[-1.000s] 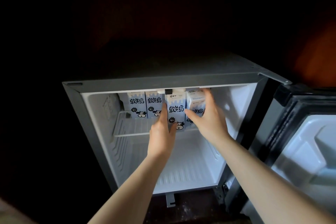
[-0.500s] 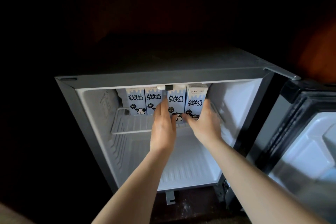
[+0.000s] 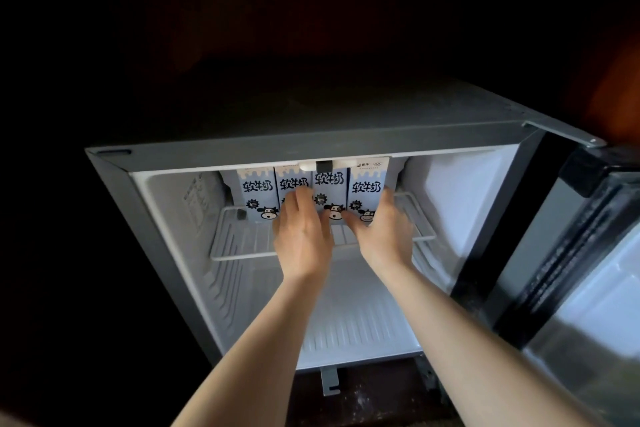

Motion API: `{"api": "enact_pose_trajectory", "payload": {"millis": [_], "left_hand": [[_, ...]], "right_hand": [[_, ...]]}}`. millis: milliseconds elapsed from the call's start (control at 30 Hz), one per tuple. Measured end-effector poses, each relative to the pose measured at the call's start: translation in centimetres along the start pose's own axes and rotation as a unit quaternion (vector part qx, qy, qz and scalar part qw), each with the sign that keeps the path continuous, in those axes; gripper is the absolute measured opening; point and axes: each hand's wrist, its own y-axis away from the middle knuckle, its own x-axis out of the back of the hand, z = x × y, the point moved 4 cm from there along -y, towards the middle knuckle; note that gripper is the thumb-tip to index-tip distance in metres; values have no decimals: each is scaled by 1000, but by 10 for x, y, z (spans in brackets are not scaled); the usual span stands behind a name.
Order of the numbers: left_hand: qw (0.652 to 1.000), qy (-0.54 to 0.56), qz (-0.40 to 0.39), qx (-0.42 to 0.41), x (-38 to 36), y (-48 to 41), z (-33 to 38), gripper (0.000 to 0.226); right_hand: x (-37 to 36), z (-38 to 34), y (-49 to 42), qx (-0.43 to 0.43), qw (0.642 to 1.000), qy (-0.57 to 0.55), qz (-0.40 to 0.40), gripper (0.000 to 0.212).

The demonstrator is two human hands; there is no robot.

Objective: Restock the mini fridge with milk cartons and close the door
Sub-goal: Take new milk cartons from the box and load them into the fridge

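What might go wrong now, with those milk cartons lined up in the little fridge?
The four cartons stand tight together on the wire shelf; as the left hand, touching them, and the right hand, holding the rightmost carton, pull away, one might tip into its neighbours. The door stands wide open, so an elbow might knock it.

Room was dim, near-black across upper half and whole left side of frame. Dark backdrop [image 3: 277,28] in upper centre carried faint reddish-brown tint, detail too murky to read; wall or furniture, could not tell. Blurred orange-red glow [image 3: 620,80] sat at upper right edge, source unclear. Floor [image 3: 377,399] at bottom centre was dark brown with scattered pale specks. Pale blurred patch [image 3: 8,421] showed in lower left corner, too soft to identify.
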Motion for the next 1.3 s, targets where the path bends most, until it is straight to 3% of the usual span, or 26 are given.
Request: {"api": "enact_pose_trajectory", "payload": {"millis": [133, 367, 767, 1000, 1167, 1300], "left_hand": [[1000, -23, -12, -8, -1, -8, -10, 23], [991, -70, -103, 57, -1, -13, -23, 23], [984, -90, -117, 98, 0, -17, -19, 24], [983, -54, -145, 103, 12, -15, -15, 26], [974, -47, -199, 96, 41, -12, -5, 32], [950, -50, -291, 105, 67, 0, -3, 35]], "right_hand": [[-4, -2, -3, 7, 1000, 2, 0, 48], [-16, 0, -11, 10, 998, 44, -32, 45], [-17, 4, -21, 37, 995, 66, -63, 37], [-8, 3, -19, 11, 995, 44, -86, 36], [9, -9, -5, -3, 993, 76, -95, 37], [26, -21, 16, -7, 981, 119, -151, 33]]}}
